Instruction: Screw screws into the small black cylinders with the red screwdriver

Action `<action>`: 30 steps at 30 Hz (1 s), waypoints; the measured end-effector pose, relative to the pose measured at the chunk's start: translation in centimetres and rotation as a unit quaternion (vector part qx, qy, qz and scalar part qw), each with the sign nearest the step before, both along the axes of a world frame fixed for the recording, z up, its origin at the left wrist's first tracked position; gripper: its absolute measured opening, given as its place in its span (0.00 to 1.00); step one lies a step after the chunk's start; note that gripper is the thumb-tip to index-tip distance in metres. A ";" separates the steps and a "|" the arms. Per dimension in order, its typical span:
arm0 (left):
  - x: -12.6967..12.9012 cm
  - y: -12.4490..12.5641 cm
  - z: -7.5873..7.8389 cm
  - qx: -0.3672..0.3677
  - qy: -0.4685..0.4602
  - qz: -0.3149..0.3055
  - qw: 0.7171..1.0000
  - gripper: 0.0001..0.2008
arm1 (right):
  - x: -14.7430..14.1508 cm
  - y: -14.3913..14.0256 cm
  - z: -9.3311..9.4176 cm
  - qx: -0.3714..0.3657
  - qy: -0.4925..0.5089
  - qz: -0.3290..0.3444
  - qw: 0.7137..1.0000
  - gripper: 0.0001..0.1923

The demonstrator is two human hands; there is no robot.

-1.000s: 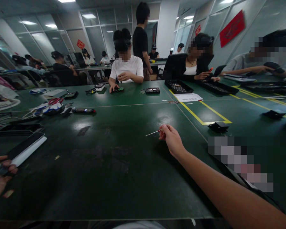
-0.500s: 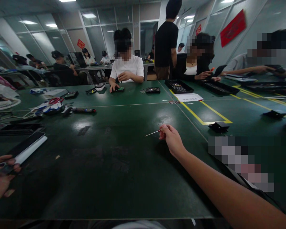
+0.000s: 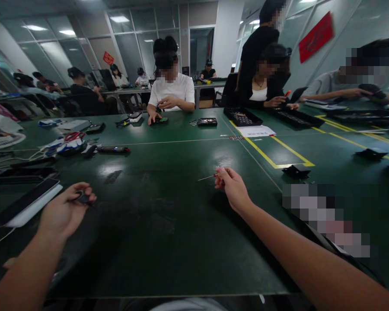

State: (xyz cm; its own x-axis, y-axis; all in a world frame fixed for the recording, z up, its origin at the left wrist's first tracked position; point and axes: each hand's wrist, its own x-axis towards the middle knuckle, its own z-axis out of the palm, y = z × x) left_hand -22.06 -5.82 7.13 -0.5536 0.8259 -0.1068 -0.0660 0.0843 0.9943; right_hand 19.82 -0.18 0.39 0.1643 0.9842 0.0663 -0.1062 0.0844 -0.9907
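- Head view, right hand (image 3: 234, 189): lay at about 2 o'clock from the worktop's near middle, forearm stretched across the surface. Its fingers were pinched together on the handle end of a thin screwdriver (image 3: 211, 176).
- Screwdriver: slim bright metal shaft pointing toward 9 o'clock, tip held just above the surface; a reddish handle mostly hidden in the grip. Judged light, stiff and smooth, with a fine tip that could bend or slip; best taken at the thicker handle, as it was, not on the bare shaft.
- Left hand (image 3: 65, 212): sat at about 9 o'clock. Fingers were curled shut on a small dark part (image 3: 83, 198), nipped between thumb and forefinger. The part looked like hard plastic or metal, rounded, matt; its detail was too small to tell. Judged very light and easily dropped, so a fingertip pinch at its edges suits it.
- Worktop (image 3: 168, 242): dark green mat, smooth with a dull sheen and scuffed patches; yellow tape lines at 1 o'clock.
- Flat device (image 3: 26, 203): dark glossy face on a white body, just beside the left hand at 9 o'clock.
- Black tray (image 3: 242, 116): shallow, rectangular, far at 1 o'clock, before a seated person.
- Small black piece (image 3: 296, 170): angular, matt, at 2 o'clock, apart from the right hand.
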 end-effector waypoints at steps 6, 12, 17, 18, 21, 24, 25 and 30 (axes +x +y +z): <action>9.1 4.9 -1.5 0.029 -0.003 -0.208 0.978 0.13 | -0.1 0.0 0.1 0.017 0.012 0.012 1.000 0.17; 18.3 7.9 -3.0 0.115 0.203 -0.347 0.908 0.15 | 0.0 -0.1 0.4 0.009 -0.038 0.032 0.999 0.19; 21.3 8.9 -6.1 0.147 0.320 -0.349 0.868 0.23 | 0.0 -0.3 0.5 0.009 -0.046 0.032 0.998 0.19; 21.3 9.0 -6.6 0.139 0.334 -0.354 0.862 0.20 | 0.0 -0.4 0.5 0.012 -0.045 0.028 0.998 0.18; 20.6 9.0 -7.3 0.121 0.372 -0.357 0.848 0.14 | -0.1 -0.3 0.6 0.016 -0.021 0.021 0.999 0.15; 20.0 9.1 -7.2 0.136 0.391 -0.346 0.842 0.16 | -0.1 -0.4 0.9 -0.007 0.043 0.031 0.999 0.14; 19.9 9.2 -7.2 0.138 0.392 -0.346 0.841 0.17 | -0.1 -0.4 0.9 -0.016 0.061 0.037 0.997 0.14; 20.0 9.2 -7.2 0.129 0.398 -0.362 0.833 0.19 | -0.1 -0.3 0.8 -0.027 0.070 0.054 0.996 0.18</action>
State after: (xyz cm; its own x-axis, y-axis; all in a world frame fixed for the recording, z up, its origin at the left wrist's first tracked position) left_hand -2.02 3.41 -0.02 0.2897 0.9124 0.2892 0.5976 -0.4085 0.6899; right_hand 19.69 -0.53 1.21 0.0615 0.9981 -0.0039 -0.2485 0.0115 -0.9686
